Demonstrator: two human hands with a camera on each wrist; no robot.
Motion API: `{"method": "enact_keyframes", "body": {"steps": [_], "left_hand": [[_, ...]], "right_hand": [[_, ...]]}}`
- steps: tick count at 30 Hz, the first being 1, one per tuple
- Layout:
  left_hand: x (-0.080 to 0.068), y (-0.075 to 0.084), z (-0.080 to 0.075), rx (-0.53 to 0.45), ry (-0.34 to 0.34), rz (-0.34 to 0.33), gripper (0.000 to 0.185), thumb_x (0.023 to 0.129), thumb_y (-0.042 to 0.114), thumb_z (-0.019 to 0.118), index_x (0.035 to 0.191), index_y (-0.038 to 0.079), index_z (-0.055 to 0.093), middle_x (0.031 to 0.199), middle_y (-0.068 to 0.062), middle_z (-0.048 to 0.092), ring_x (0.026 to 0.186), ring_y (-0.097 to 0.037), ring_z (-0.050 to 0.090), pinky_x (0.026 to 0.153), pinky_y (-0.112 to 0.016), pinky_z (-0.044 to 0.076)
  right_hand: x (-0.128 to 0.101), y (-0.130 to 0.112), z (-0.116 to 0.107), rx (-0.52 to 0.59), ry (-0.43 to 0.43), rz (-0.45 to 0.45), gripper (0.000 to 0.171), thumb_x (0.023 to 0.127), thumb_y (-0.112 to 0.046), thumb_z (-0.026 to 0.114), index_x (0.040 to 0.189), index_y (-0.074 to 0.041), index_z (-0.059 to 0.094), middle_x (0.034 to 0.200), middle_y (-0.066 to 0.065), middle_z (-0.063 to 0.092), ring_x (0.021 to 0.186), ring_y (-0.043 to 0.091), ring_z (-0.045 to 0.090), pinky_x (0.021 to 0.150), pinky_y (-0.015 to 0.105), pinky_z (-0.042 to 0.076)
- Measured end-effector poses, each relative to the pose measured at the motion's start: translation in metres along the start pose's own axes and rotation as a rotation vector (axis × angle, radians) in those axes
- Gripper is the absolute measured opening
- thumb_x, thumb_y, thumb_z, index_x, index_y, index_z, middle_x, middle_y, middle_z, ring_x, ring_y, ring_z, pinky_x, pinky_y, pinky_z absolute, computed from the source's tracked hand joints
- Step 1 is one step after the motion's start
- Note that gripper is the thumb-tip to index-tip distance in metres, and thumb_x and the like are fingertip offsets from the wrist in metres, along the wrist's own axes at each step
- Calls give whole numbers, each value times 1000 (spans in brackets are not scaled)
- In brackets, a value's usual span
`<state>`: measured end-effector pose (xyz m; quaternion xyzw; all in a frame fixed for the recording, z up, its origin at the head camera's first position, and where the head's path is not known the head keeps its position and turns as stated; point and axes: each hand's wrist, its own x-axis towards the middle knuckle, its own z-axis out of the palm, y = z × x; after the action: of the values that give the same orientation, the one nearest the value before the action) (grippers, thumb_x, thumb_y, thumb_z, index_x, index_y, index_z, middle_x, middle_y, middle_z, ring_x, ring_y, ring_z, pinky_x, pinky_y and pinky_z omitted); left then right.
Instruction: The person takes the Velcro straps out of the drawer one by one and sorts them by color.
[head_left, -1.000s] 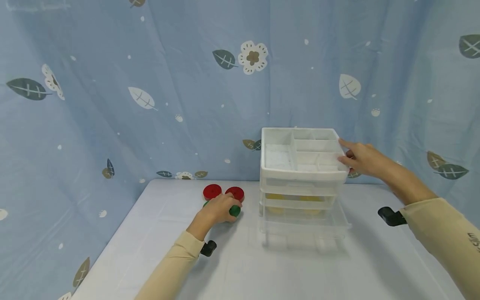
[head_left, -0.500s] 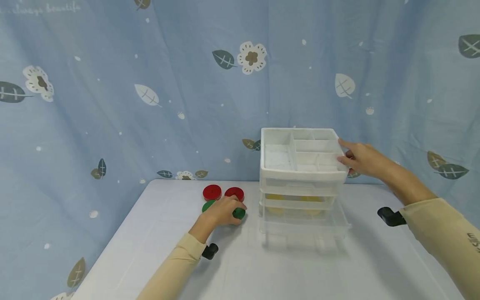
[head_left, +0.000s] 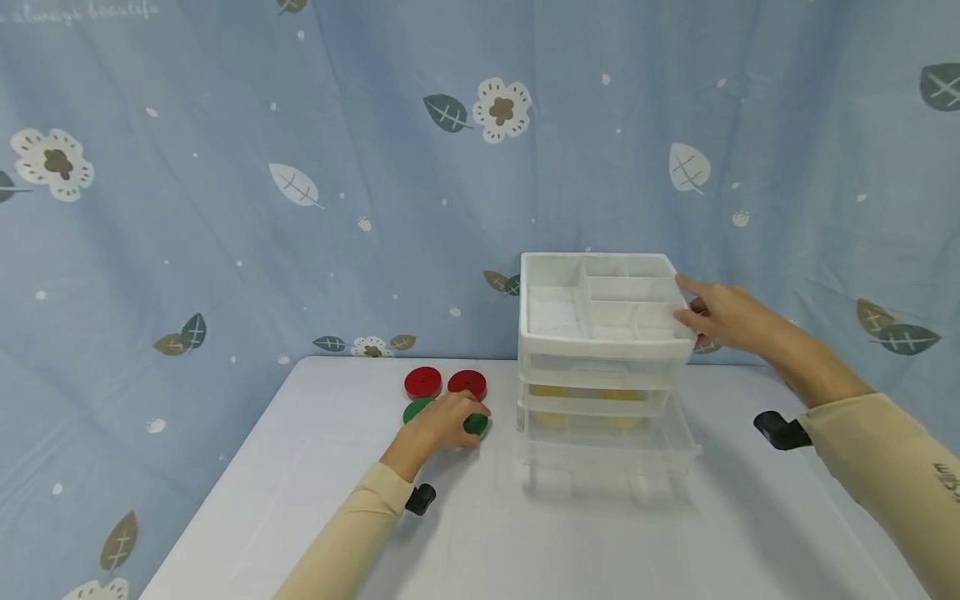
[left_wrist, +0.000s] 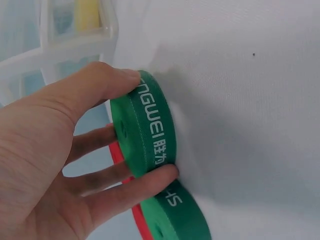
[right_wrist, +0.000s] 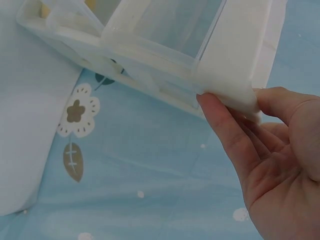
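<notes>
- Fingers and thumb of the left hand pinch a green tape roll on the desk; another green roll is half hidden.
- Right hand grips the white drawer unit's top corner, fingertips hidden.

The drawer unit blocks the middle right of the table, its bottom drawer pulled out toward the front. Just left of it, the tape rolls crowd the gap. The curtain closes the back. The front left table lies open.
</notes>
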<state>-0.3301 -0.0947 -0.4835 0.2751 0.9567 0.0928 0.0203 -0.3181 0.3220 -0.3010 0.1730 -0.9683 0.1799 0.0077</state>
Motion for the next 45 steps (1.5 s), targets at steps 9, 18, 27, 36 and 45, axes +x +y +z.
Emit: {"method": "enact_keyframes", "body": {"steps": [9, 18, 27, 36, 45], "left_hand": [[4, -1, -3, 0, 14, -3, 40, 82, 23, 77, 122, 19, 70, 124, -4, 63, 109, -22, 59, 90, -36, 55], [5, 0, -1, 29, 0, -18, 42, 84, 24, 76, 125, 19, 68, 127, -6, 62, 110, -25, 59, 93, -40, 55], [-1, 10, 6, 170, 104, -33, 43, 86, 29, 75, 127, 23, 65, 131, -6, 62, 114, -28, 62, 85, -44, 58], [-38, 61, 5, 270, 254, -34, 30, 83, 41, 75, 105, 21, 74, 95, 2, 71, 79, -18, 64, 49, -31, 49], [-52, 113, 18, -608, -45, 134, 38, 90, 39, 68, 114, 10, 72, 96, 9, 74, 86, 3, 65, 77, -19, 52]], "right_hand": [[-2, -1, 0, -16, 0, 10, 73, 101, -16, 54, 151, 11, 10, 114, 37, 61, 76, 27, 72, 65, 38, 60], [-2, -1, -1, -22, 14, -15, 71, 100, -15, 54, 150, 13, 12, 113, 38, 61, 77, 31, 72, 64, 37, 60], [-2, 0, -1, -11, 12, -16, 71, 101, -16, 54, 151, 12, 12, 115, 38, 61, 75, 28, 72, 65, 37, 60], [-2, -1, -2, -8, 4, -17, 71, 101, -17, 53, 151, 12, 11, 115, 38, 61, 75, 27, 72, 65, 38, 60], [-2, 0, -1, -16, 7, -23, 71, 101, -16, 54, 151, 13, 11, 114, 38, 61, 73, 26, 71, 65, 38, 60]]}}
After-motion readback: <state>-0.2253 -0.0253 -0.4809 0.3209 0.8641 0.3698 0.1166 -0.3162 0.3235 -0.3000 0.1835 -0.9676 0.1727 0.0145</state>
